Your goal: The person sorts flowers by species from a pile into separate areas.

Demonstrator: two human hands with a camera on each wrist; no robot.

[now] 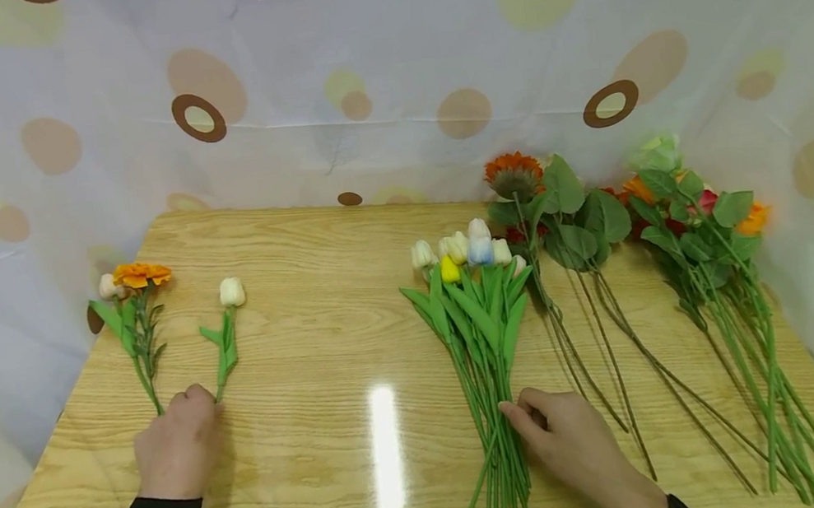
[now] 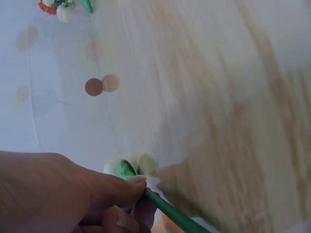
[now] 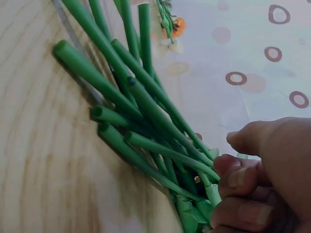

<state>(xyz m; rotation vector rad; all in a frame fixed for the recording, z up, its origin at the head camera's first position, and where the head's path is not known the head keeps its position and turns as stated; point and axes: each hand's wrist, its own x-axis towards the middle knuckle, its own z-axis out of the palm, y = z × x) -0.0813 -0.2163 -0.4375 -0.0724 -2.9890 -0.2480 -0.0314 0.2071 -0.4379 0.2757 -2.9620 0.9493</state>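
Note:
At the left of the table, my left hand (image 1: pixel 177 444) pinches the green stem (image 2: pixel 172 213) of a single white tulip (image 1: pixel 231 292) between thumb and fingers. Just beyond that hand lie an orange flower (image 1: pixel 142 274) and a pale tulip (image 1: pixel 111 287), their stems running toward the knuckles. My right hand (image 1: pixel 571 439) is at the right side of a bunch of tulips (image 1: pixel 483 312) with white, yellow and blue heads. In the right wrist view its bent fingertips (image 3: pixel 243 179) are right at the green stems (image 3: pixel 160 111), while the thumb stands apart from them.
Right of the bunch lie long-stemmed flowers with broad leaves (image 1: pixel 576 228) and a dark orange bloom (image 1: pixel 514 174). A mixed pile of stems (image 1: pixel 752 350) covers the table's right end. A patterned curtain (image 1: pixel 387 66) hangs behind the wooden table (image 1: pixel 299 365).

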